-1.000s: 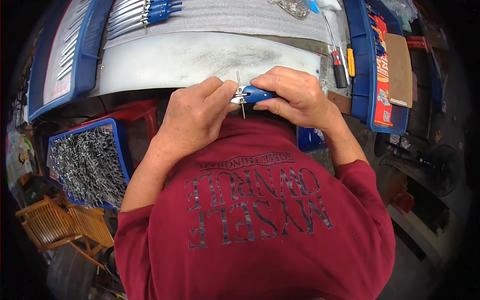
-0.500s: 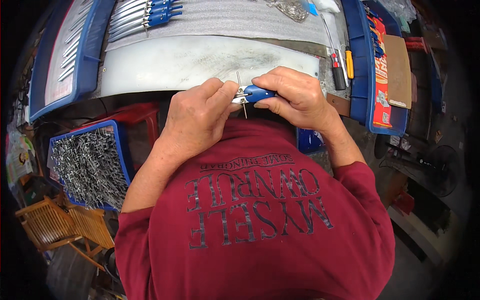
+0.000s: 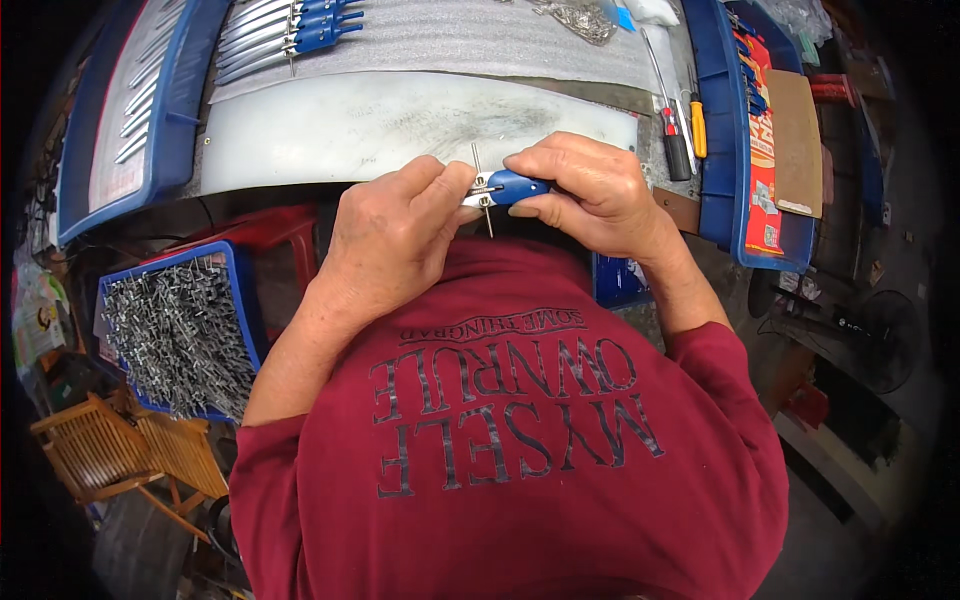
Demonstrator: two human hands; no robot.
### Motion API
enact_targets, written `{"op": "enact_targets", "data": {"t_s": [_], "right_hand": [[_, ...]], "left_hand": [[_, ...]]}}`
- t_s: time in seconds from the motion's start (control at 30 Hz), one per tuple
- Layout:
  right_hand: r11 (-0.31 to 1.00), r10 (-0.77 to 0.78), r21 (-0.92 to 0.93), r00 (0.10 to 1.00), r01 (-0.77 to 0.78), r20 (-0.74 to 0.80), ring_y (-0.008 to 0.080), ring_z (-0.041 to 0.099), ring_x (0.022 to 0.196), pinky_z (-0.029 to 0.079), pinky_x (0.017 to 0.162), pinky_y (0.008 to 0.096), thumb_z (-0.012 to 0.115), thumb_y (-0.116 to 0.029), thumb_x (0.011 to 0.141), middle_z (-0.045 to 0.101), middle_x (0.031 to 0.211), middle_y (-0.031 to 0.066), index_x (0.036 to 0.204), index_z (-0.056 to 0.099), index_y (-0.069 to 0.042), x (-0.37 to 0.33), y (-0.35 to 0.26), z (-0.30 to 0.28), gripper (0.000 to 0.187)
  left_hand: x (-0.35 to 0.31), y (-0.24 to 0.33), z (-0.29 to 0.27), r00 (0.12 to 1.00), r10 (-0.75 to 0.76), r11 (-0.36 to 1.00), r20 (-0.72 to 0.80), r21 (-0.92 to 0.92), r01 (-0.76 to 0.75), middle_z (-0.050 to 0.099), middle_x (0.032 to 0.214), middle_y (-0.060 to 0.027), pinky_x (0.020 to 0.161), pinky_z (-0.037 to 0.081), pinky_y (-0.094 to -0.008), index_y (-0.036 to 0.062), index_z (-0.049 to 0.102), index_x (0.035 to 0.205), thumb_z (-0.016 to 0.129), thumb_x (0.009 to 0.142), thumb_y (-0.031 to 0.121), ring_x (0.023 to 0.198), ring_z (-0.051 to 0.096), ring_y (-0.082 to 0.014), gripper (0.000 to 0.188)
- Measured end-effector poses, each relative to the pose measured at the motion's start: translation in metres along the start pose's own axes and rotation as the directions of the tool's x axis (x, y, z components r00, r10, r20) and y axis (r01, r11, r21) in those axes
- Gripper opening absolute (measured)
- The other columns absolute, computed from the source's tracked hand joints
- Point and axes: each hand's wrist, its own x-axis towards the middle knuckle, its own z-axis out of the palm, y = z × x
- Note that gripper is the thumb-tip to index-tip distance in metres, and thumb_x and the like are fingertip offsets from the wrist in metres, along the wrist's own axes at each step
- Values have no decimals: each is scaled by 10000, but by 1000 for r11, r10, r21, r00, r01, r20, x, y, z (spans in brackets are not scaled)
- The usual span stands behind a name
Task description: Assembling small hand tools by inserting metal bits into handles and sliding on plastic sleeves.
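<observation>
Blue-handled piece (image 3: 520,187) perhaps nudged between hands (image 3: 395,225) (image 3: 592,190)

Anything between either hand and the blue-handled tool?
Nothing visible: the right hand holds the blue-handled tool by its blue end, the left hand its silvery end. A thin metal rod crosses between them, blocking neither.
</observation>
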Motion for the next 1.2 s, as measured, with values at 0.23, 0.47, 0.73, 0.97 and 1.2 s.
{"op": "enact_targets", "data": {"t_s": [0.23, 0.47, 0.73, 0.97, 1.2], "right_hand": [[1000, 20, -4, 1000, -20, 3, 221, 563, 648, 442, 557, 278, 668, -79, 642, 574, 738, 113, 883, 571, 27, 0, -3, 2, 281], [999, 28, 42, 999, -29, 35, 224, 562, 650, 444, 564, 280, 668, -77, 646, 576, 736, 111, 876, 570, 29, -2, -2, -1, 272], [995, 37, 94, 998, -43, 59, 221, 561, 656, 443, 573, 278, 678, -76, 634, 580, 745, 101, 870, 568, 30, -1, 1, -1, 281], [997, 63, 48, 998, -62, -4, 207, 556, 651, 435, 567, 276, 676, -71, 632, 566, 726, 93, 892, 567, 8, -3, -1, 5, 293], [998, 59, 19, 998, -59, -29, 193, 538, 620, 424, 536, 264, 676, -79, 636, 556, 711, 87, 891, 566, 6, -2, 0, 9, 291]], "left_hand": [[1, 1, 1, 1000, 5, 1000, -24, 24, -5, 443, 651, -67, 442, 400, -316, 63, 494, 887, 616, 659, 74, 526, 502, -223, 259], [1, 1, 0, 1000, 0, 1000, -2, 10, 0, 445, 653, -69, 442, 397, -318, 60, 497, 885, 616, 658, 72, 529, 501, -225, 256], [2, 0, -3, 999, 20, 1000, 38, 6, -20, 442, 650, -68, 441, 394, -318, 59, 501, 878, 619, 657, 80, 528, 497, -226, 252], [0, -1, 0, 1000, 18, 996, 17, 82, -19, 435, 641, -62, 438, 393, -316, 60, 494, 884, 618, 658, 94, 528, 499, -216, 260], [-1, -4, 4, 999, 34, 994, -20, 100, -32, 437, 645, -63, 442, 396, -314, 54, 490, 909, 621, 649, 93, 535, 502, -214, 294]]}}
